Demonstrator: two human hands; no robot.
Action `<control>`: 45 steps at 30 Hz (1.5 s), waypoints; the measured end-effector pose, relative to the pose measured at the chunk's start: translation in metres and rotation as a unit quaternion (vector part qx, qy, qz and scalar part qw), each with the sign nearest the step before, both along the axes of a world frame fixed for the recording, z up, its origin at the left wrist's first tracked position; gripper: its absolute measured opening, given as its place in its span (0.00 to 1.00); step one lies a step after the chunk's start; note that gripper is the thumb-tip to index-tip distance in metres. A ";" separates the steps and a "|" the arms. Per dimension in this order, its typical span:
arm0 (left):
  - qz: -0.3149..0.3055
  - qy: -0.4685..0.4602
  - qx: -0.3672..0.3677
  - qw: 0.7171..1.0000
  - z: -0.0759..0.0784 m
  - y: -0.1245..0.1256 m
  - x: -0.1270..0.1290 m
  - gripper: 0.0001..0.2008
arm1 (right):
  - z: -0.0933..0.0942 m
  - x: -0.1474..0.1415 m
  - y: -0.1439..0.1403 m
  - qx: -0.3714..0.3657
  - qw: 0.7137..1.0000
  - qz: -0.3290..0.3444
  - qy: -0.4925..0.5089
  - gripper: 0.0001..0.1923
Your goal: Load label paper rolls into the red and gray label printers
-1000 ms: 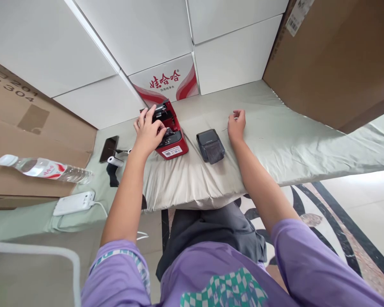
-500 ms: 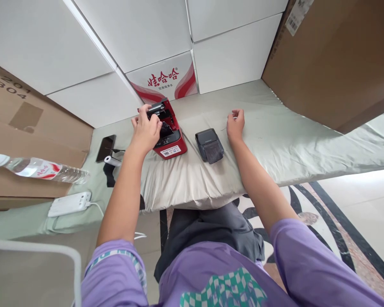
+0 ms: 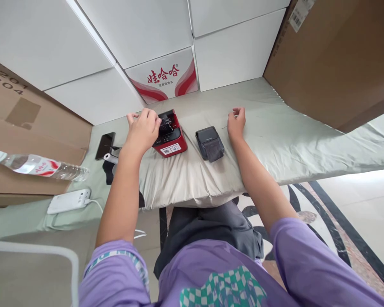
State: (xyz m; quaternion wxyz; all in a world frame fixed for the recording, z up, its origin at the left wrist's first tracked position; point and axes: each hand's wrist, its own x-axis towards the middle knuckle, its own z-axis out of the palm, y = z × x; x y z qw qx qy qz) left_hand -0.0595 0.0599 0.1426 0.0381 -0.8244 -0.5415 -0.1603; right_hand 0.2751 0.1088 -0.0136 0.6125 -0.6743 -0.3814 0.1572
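Note:
A small red label printer (image 3: pixel 173 143) with a black open top stands on the cloth-covered table (image 3: pixel 275 145). My left hand (image 3: pixel 142 130) lies against its left side, fingers curled over the black inside. Just to the right of it sits a black pocket printer (image 3: pixel 209 144), touched by neither hand. My right hand (image 3: pixel 236 121) rests on the cloth to the right of the black printer, fingers loosely curled, nothing seen in them.
A dark phone (image 3: pixel 105 145) and a small white roll (image 3: pixel 110 158) lie left of the red printer. Further left are a lying water bottle (image 3: pixel 35 164) and a white power strip (image 3: pixel 67 201). White cartons (image 3: pixel 237 55) line the back; a big cardboard box (image 3: pixel 333 55) overhangs at right.
My left hand has slid from the top of the red printer to its left side. The printer's raised red lid no longer stands up. My right hand has stayed put.

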 end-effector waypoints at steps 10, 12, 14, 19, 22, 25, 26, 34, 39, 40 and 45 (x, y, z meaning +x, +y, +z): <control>0.004 -0.013 -0.022 1.000 -0.010 -0.006 -0.002 0.14 | 0.023 -0.016 -0.013 -0.009 0.998 0.059 -0.019 0.10; 0.006 -0.031 -0.014 0.999 -0.012 -0.001 -0.002 0.13 | 0.046 -0.033 -0.019 -0.001 0.990 0.142 -0.017 0.08; 0.016 -0.064 -0.013 0.998 -0.013 0.004 -0.004 0.12 | 0.075 -0.056 -0.023 -0.024 0.969 0.246 -0.013 0.06; 0.019 -0.195 -0.062 0.979 -0.011 0.016 -0.014 0.11 | 0.136 -0.117 -0.015 -0.186 0.877 0.434 -0.082 0.06; -0.021 -0.224 -0.083 0.971 -0.010 0.016 -0.020 0.11 | 0.145 -0.139 -0.004 -0.245 0.851 0.446 -0.128 0.09; -0.031 -0.204 -0.093 0.974 -0.010 0.013 -0.022 0.12 | 0.140 -0.146 0.001 -0.253 0.858 0.428 -0.128 0.11; -0.029 -0.191 -0.096 0.976 -0.010 0.013 -0.022 0.11 | 0.137 -0.146 0.002 -0.256 0.860 0.424 -0.122 0.11; -0.080 -0.191 -0.070 0.976 -0.018 0.002 -0.023 0.08 | 0.130 -0.153 0.005 -0.261 0.868 0.401 -0.132 0.09; -0.010 -0.306 -0.060 0.950 -0.029 0.016 -0.027 0.12 | 0.124 -0.153 0.004 -0.244 0.876 0.395 -0.128 0.10; 0.033 -0.348 -0.067 0.935 -0.032 0.022 -0.028 0.10 | 0.123 -0.152 0.003 -0.241 0.878 0.394 -0.125 0.10; 0.151 -0.521 -0.257 0.800 -0.048 0.038 -0.039 0.22 | 0.123 -0.149 -0.007 -0.257 0.877 0.394 -0.096 0.11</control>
